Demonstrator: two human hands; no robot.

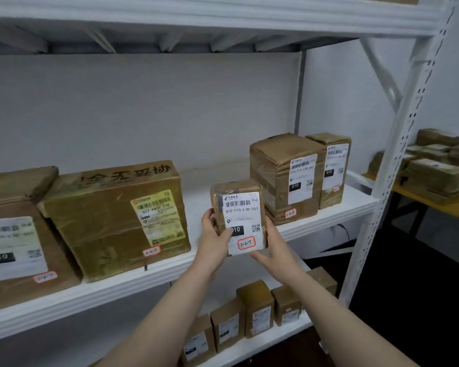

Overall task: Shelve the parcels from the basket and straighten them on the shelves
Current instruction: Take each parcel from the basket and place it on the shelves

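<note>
1. Head view – a small brown parcel point(239, 215) stands upright between both hands, its white label facing the camera with "3-2-7" handwritten in a red ring at the bottom.
2. The left hand point(214, 234) grips the parcel's left edge, thumb laid across the label's front.
3. The right hand point(272, 247) cradles the lower right corner, fingers wrapped round the right side.
4. The parcel sits over the front of the middle shelf point(143, 276), in the gap between a large taped box point(112, 221) on the left and two upright parcels point(286, 178) on the right – whether its base touches the shelf cannot be told.
5. Another labelled box point(16, 247) stands at the far left, touching the large one.
6. On the lower shelf point(263, 343) a row of small parcels point(255, 308) stands upright.
7. Beyond the white post point(398, 154), a bench point(435, 205) carries stacked parcels point(435, 173).
</note>
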